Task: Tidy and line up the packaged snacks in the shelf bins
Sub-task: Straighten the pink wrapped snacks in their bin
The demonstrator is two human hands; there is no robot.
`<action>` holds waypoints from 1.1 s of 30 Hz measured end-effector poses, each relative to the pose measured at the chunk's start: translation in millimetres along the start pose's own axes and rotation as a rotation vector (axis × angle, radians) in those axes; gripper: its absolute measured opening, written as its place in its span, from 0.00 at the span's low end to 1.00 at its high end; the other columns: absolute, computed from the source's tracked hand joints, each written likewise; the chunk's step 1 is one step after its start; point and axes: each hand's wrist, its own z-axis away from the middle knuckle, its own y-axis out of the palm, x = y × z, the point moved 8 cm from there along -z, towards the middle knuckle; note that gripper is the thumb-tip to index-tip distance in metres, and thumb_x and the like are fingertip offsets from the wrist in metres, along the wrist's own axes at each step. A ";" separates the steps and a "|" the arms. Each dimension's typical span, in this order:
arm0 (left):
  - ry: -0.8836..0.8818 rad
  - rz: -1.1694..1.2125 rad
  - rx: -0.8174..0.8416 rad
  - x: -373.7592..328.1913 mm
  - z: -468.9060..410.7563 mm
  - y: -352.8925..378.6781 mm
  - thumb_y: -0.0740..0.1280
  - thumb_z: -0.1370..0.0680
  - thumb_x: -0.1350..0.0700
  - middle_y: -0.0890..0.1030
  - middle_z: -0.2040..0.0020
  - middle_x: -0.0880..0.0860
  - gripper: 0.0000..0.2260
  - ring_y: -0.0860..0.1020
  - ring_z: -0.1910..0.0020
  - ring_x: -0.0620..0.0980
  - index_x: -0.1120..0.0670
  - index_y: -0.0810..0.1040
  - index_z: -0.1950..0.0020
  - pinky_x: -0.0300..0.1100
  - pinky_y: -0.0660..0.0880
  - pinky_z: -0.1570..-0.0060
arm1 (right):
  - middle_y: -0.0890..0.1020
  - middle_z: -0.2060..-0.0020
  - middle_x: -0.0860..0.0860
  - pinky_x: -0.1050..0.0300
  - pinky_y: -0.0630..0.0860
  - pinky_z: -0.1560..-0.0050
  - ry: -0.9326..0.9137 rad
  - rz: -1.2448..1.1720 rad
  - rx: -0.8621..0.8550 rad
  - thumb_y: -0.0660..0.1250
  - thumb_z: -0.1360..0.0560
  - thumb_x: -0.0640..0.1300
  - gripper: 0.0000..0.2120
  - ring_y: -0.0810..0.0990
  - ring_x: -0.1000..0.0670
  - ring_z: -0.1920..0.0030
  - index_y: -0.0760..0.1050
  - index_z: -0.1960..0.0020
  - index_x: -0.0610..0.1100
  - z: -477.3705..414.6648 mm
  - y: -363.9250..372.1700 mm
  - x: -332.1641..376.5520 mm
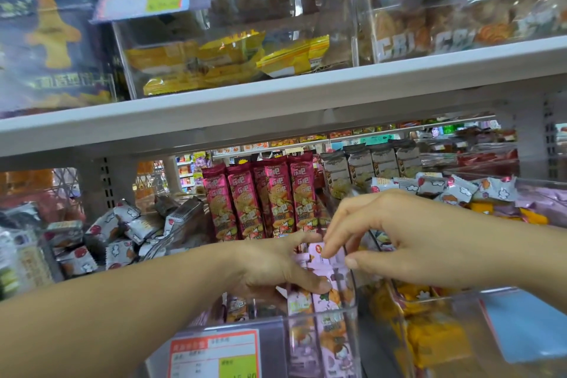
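Seen from over a person's shoulder at a shop shelf, both bare forearms reach into a clear bin [351,291] at the middle of the lower shelf. The left hand [273,267] lies over a row of pale pink packs [329,301] in that bin. Its thumb rests flat across them, its forefinger is stretched out well apart from the thumb, and it is not closed round anything that shows; its other fingers are hidden. The right hand [395,230] hangs just beside the left forefinger with its fingers bent downward. Their tips touch the top edge of one upright pink pack, and the thumb points in from the side, close by. Whether finger and thumb actually pinch the pack cannot be made out. Just beyond both hands stand tall red packs [267,202], upright and side by side. Off to the outer side of the left hand lies a loose heap of white packs [122,236]. Below the right wrist, in the neighbouring bin, sit yellow packs [429,344]. A price tag [214,353] is fixed to the bin's front, beneath the left wrist. Above the hands runs a white shelf [276,101] carrying more clear bins, blurred.
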 end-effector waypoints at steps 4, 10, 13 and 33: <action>0.021 -0.026 -0.056 -12.9 10.8 -1.1 0.72 0.27 0.63 0.73 0.67 0.49 0.30 0.72 0.72 0.43 0.41 0.65 0.33 0.35 0.72 0.75 | 0.78 0.53 0.64 0.68 0.73 0.54 -0.001 0.001 -0.004 0.67 0.28 0.48 0.11 0.78 0.67 0.56 0.79 0.54 0.66 3.5 -7.2 12.5; 0.242 -0.211 -0.257 -44.8 41.8 -20.1 0.74 0.28 0.59 0.75 0.48 0.52 0.31 0.75 0.63 0.45 0.39 0.63 0.33 0.34 0.72 0.61 | 0.76 0.49 0.64 0.63 0.74 0.45 0.062 0.055 0.055 0.67 0.24 0.47 0.09 0.76 0.66 0.51 0.79 0.47 0.58 10.5 -11.7 22.9; 0.393 -0.354 -0.416 -67.8 69.5 -29.8 0.74 0.28 0.54 0.68 0.38 0.44 0.31 0.75 0.56 0.35 0.39 0.61 0.32 0.22 0.69 0.64 | 0.74 0.44 0.66 0.67 0.71 0.42 0.114 0.142 0.028 0.66 0.24 0.50 0.14 0.72 0.66 0.46 0.74 0.40 0.60 13.3 -14.5 27.9; 0.838 -0.212 -0.746 -75.2 256.1 8.8 0.73 0.28 0.62 0.67 0.45 0.34 0.28 0.72 0.46 0.26 0.40 0.62 0.39 0.24 0.72 0.54 | 0.73 0.47 0.66 0.50 0.77 0.42 0.000 -0.354 -0.397 0.73 0.33 0.49 0.29 0.78 0.60 0.45 0.64 0.36 0.60 36.2 -10.1 141.5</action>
